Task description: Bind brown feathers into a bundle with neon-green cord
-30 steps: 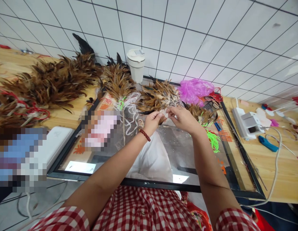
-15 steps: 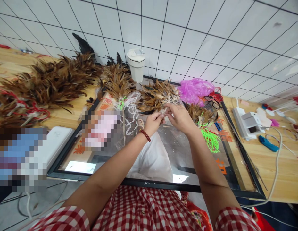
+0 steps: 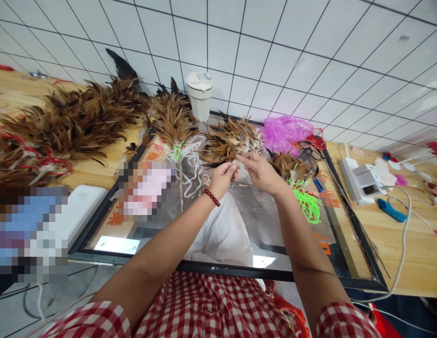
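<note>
My left hand (image 3: 222, 177), with a red bead bracelet on the wrist, pinches the quill end of a bundle of brown feathers (image 3: 229, 139) that lies on a black-framed glass panel (image 3: 239, 267). My right hand (image 3: 261, 172) is close beside it, fingertips at the same quill ends, touching the feathers. Both hands meet just below the bundle. A smaller feather bunch tied with green string (image 3: 303, 197) lies right of my right hand.
A large heap of brown feathers (image 3: 70, 122) covers the wooden table at left. A white lidded cup (image 3: 199, 95) stands by the tiled wall. Pink plastic mesh (image 3: 285, 131), a white power strip (image 3: 359, 180) with cable, and a blue tool (image 3: 391, 210) lie at right.
My two hands have closed together and shifted slightly up and left toward the feather bundle's quill end. Nothing else on the table moved.
</note>
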